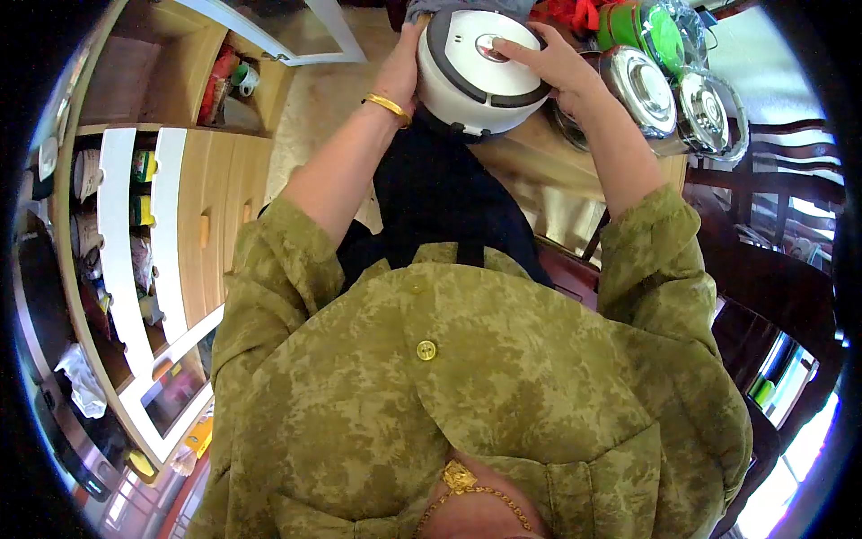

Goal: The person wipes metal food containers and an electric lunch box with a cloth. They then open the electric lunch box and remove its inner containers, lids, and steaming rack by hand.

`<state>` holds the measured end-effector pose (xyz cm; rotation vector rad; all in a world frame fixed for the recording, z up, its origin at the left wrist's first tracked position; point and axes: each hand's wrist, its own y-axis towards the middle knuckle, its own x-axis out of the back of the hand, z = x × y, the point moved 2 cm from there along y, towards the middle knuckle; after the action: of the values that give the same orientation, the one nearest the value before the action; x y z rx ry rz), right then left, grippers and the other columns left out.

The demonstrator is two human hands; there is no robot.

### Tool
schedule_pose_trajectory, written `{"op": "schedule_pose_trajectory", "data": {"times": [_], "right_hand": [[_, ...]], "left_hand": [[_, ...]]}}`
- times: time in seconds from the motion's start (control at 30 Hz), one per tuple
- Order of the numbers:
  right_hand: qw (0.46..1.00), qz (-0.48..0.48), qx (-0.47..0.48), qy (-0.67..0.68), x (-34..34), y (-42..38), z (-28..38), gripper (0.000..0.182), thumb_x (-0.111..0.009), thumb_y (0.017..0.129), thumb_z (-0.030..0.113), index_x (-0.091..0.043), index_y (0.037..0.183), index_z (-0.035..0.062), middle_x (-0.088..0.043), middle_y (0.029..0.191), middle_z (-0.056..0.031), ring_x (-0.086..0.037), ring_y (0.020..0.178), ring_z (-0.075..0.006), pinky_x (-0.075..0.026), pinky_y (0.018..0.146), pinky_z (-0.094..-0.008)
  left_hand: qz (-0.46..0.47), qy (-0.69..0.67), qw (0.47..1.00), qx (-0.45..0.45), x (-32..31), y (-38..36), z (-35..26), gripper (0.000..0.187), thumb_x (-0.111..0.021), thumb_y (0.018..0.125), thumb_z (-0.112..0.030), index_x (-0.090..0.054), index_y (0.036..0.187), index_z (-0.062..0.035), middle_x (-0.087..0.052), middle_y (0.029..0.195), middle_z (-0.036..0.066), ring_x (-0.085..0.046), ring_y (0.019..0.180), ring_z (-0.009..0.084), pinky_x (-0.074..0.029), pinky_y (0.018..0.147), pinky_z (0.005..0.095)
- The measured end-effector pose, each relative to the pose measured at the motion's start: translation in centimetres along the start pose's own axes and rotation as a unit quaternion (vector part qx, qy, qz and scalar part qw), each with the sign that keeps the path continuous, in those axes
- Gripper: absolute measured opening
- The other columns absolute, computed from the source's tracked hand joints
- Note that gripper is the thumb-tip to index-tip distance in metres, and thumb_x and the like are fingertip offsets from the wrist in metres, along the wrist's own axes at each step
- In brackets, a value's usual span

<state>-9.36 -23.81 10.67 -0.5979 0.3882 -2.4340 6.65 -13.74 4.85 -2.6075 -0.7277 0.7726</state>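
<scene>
You had both hands on a round white cooker (476,76) with a dark band around its lid, which sat at the edge of a wooden table (530,153) in front of you. Your left hand (401,67), with a gold bangle (388,106) at the wrist, was pressed flat against the cooker's side, fingers wrapped around the far curve where I could not see them. Your right hand (552,63) lay spread over the top of the lid, fingers open and the forefinger reaching onto the silver control panel (491,47) at its centre. Just beside the cooker, to your right, stood shiny steel pots with glass lids (642,85) and a green container (651,31). To your left stood a wooden cabinet with shelves (171,198).
</scene>
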Motion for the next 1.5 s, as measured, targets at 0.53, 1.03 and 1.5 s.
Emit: {"op": "schedule_pose_trajectory", "data": {"times": [0.53,1.03,1.5], "right_hand": [[0.997,0.042,-0.002,-0.06,0.3,1.5,0.5,0.088,-0.078,0.063,0.04,-0.033,0.132,0.0094,-0.049,0.12,-0.0128,-0.051,0.105,-0.0248,-0.044,0.081,-0.0463],[0.994,0.076,-0.013,-0.075,0.3,1.1,1.3,0.085,-0.076,0.065,0.043,-0.035,0.131,0.0093,-0.052,0.116,-0.0108,-0.052,0.102,-0.0222,-0.044,0.081,-0.0409],[0.989,0.039,0.031,0.139,-0.2,-1.1,-1.6,0.061,-0.052,0.086,0.024,-0.023,0.14,0.0144,-0.04,0.133,-0.0079,-0.039,0.117,-0.0194,-0.029,0.098,-0.0343]], "left_hand": [[0.194,0.087,0.974,-0.081,-0.5,-2.6,-3.9,0.044,-0.04,0.09,-0.007,-0.037,0.134,-0.0071,-0.054,0.114,0.006,-0.053,0.094,0.0121,-0.043,0.079,0.0244],[0.094,0.483,0.806,-0.328,-0.1,0.8,-2.1,0.065,-0.054,0.082,-0.035,-0.032,0.135,-0.0043,-0.037,0.134,0.019,-0.037,0.123,0.0282,-0.032,0.099,0.0354],[0.003,0.344,0.917,-0.201,-1.7,1.8,-1.4,0.083,-0.077,0.06,-0.041,-0.041,0.126,-0.0071,-0.051,0.116,0.02,-0.052,0.107,0.0315,-0.041,0.091,0.0368]]}}
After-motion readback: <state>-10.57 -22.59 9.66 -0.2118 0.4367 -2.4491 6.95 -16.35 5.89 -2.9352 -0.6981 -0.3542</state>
